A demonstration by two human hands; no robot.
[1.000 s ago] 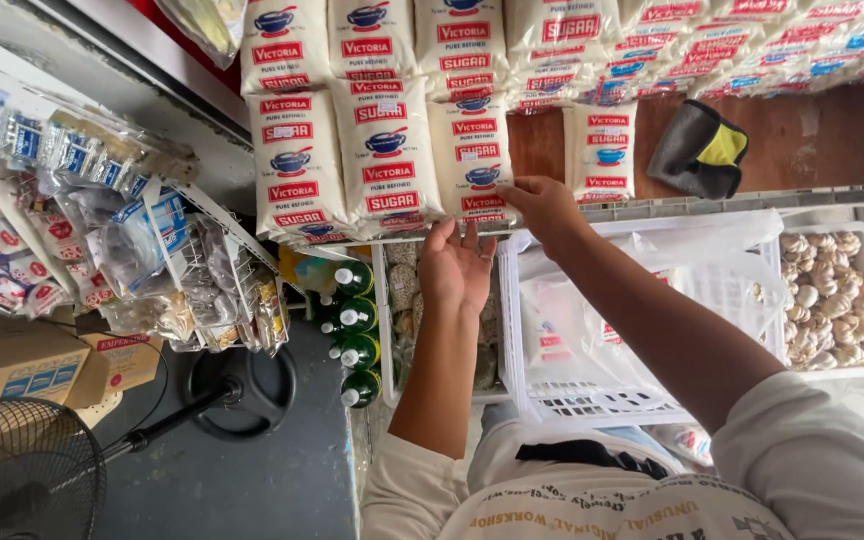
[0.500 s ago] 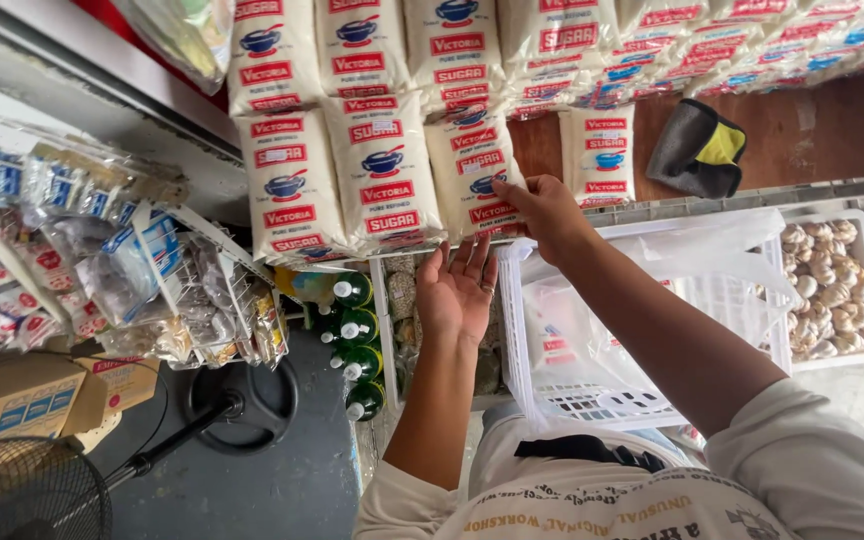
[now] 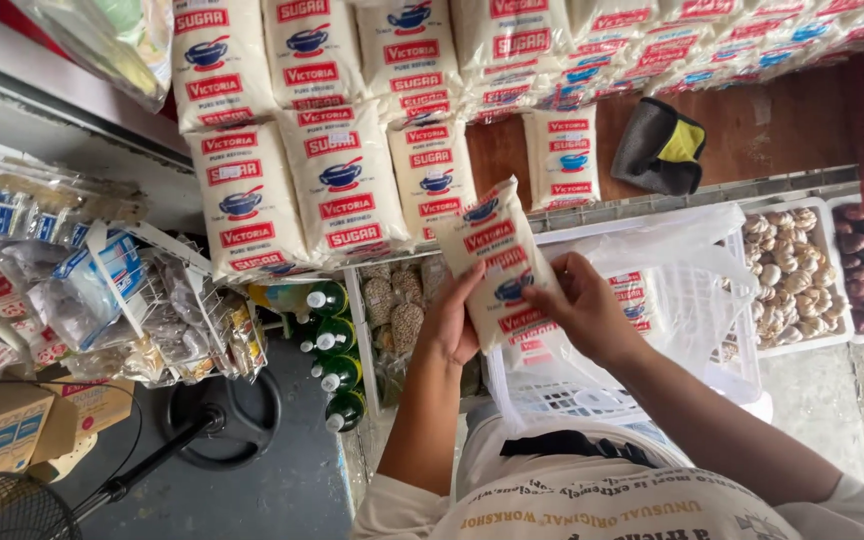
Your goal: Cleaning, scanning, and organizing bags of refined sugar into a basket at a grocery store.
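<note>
**A:** What is happening closest to the camera?

**B:** A person in a pale printed shirt is holding a white bag of sugar (image 3: 497, 262) in both hands above a thin plastic bag (image 3: 642, 300). The left hand (image 3: 452, 325) is clamped on the sugar bag's near edge, fingers wrapped around it; the right hand (image 3: 582, 310) is gripping the opposite side, thumb over the front.

**A:** Where is the sugar bag exactly?

**B:** It is hanging tilted, clear of the shelf, just over the mouth of the plastic bag, which is sitting in a white crate (image 3: 732, 370).

**A:** How should this be handled?

**B:** In my judgement, both hands ought to be keeping hold of the sides while one is spreading the thin plastic, since the film looks flimsy and could be catching on a corner or tearing under the weight.

**A:** And around it?

**B:** Green bottles (image 3: 330, 350) are standing to the left, beside hanging packets of small goods (image 3: 82, 290). A fan's base (image 3: 222, 420) is resting on the grey floor. To the right, a tray of pale mushrooms or garlic (image 3: 792, 265), I cannot tell which, is lying beside a tray of darker produce.

**A:** Farther off?

**B:** Stacked sugar bags (image 3: 332, 190) are filling a wooden shelf (image 3: 802, 130), where a dark cloth pouch (image 3: 660, 145) is lying alone.
</note>
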